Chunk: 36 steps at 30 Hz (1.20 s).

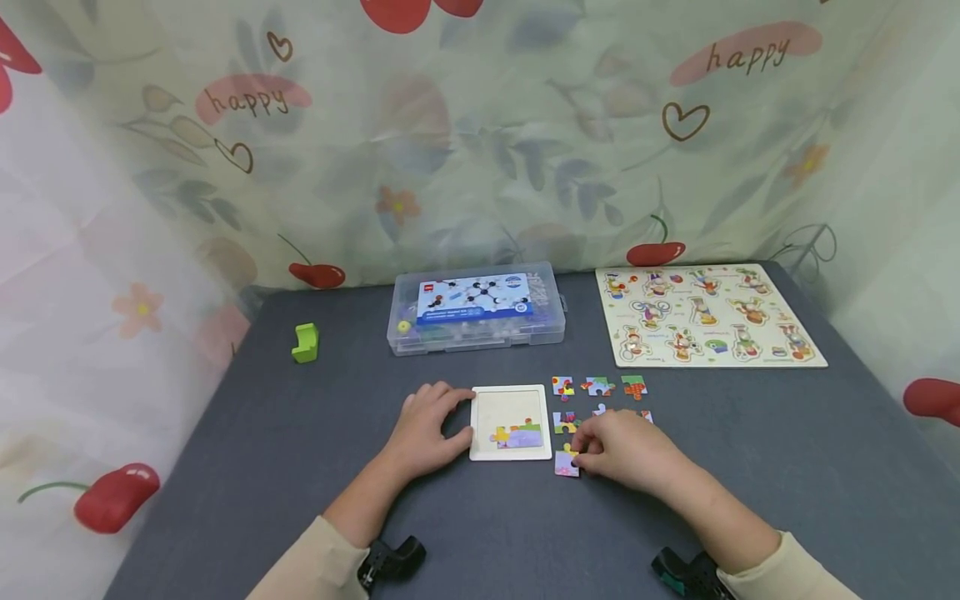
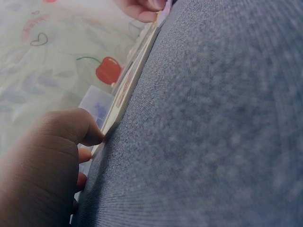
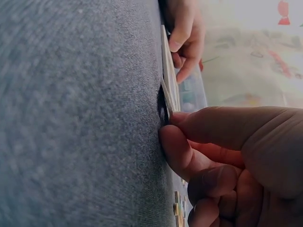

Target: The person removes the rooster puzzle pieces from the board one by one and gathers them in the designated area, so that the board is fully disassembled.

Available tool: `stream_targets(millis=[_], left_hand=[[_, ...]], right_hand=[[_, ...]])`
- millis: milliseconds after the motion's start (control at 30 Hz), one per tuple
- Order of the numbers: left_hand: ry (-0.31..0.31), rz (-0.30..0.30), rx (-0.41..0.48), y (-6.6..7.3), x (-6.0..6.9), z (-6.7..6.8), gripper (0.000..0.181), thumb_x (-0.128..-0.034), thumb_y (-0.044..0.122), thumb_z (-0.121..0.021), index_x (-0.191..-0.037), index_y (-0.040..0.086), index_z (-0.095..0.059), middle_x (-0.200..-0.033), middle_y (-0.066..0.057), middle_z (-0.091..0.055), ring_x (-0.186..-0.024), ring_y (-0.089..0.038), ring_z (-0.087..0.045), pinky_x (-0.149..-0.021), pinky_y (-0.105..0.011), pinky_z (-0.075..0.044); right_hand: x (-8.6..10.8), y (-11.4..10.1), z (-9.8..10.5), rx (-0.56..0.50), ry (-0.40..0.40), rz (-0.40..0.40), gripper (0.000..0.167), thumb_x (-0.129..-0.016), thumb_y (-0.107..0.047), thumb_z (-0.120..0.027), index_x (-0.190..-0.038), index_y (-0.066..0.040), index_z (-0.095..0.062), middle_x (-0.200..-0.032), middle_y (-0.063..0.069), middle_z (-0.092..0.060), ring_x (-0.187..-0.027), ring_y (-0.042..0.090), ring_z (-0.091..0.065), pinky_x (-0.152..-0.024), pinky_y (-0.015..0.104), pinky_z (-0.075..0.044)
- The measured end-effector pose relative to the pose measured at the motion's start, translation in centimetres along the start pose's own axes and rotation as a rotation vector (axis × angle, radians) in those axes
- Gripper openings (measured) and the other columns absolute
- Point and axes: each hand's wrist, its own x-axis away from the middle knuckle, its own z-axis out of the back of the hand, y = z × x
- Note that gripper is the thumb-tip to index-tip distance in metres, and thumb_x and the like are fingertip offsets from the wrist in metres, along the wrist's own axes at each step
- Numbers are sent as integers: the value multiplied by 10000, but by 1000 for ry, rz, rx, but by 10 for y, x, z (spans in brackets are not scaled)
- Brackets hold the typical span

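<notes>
A white square puzzle tray (image 1: 502, 406) lies on the table with a few joined jigsaw pieces (image 1: 522, 437) in its lower right part. My left hand (image 1: 426, 429) rests at the tray's left side, thumb and index finger touching its edge; the left wrist view shows the thumb (image 2: 92, 130) against the rim. Just right of the tray, my right hand (image 1: 630, 450) pinches a purple and yellow jigsaw piece (image 1: 566, 464) between thumb and index finger. In the right wrist view that piece (image 3: 166, 97) is tilted, one side raised off the cloth.
Several loose jigsaw pieces (image 1: 598, 386) lie in rows right of the tray, some partly hidden by my right hand. Behind stand a clear plastic case (image 1: 476, 337) and a wooden picture board (image 1: 712, 342). A green block (image 1: 305, 343) sits at the left.
</notes>
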Motion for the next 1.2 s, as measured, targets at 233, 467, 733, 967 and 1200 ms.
stream_targets(millis=[233,467,733,967,1200], left_hand=[[-1,-4,-1,1,0,0,474,-922,367,-655,-1366,201,-658,-992,46,-538,-840,-144,-415,-747,-358,-324],[-1,-4,-4,0,0,-1,476,-924,366,-654,-1370,200,-656,-1007,42,-547,-846,-143,-417,-751,-357,-327],[-2,-1,-9,-1,0,-1,472,-921,367,-659,-1364,202,-659,-990,46,-538,-840,-143,-418,-743,-356,-328],[-5,6,-15,-1,0,-2,474,-918,371,-662,-1364,211,-658,-989,56,-533,-841,-136,-414,-743,-352,-325],[-5,4,-13,0,-1,-1,473,-922,374,-661,-1367,211,-657,-988,55,-532,-841,-138,-414,-745,-354,-323]], right_hand=[[1,0,-1,90,14,6,71,-858,-154,-810,-855,-203,-759,-559,-144,-522,-522,33,-481,-549,278,-390],[3,-3,4,108,33,-14,82,-857,-151,-808,-888,-195,-747,-611,-159,-553,-562,34,-489,-571,296,-401],[1,-3,6,108,19,-12,97,-862,-128,-799,-892,-212,-760,-649,-165,-569,-597,29,-500,-596,301,-412],[0,-2,4,108,24,-1,126,-871,-101,-792,-861,-222,-758,-697,-172,-605,-639,35,-512,-626,305,-435],[0,-2,6,118,-7,23,84,-887,-145,-786,-869,-222,-756,-742,-190,-615,-672,34,-514,-655,304,-441]])
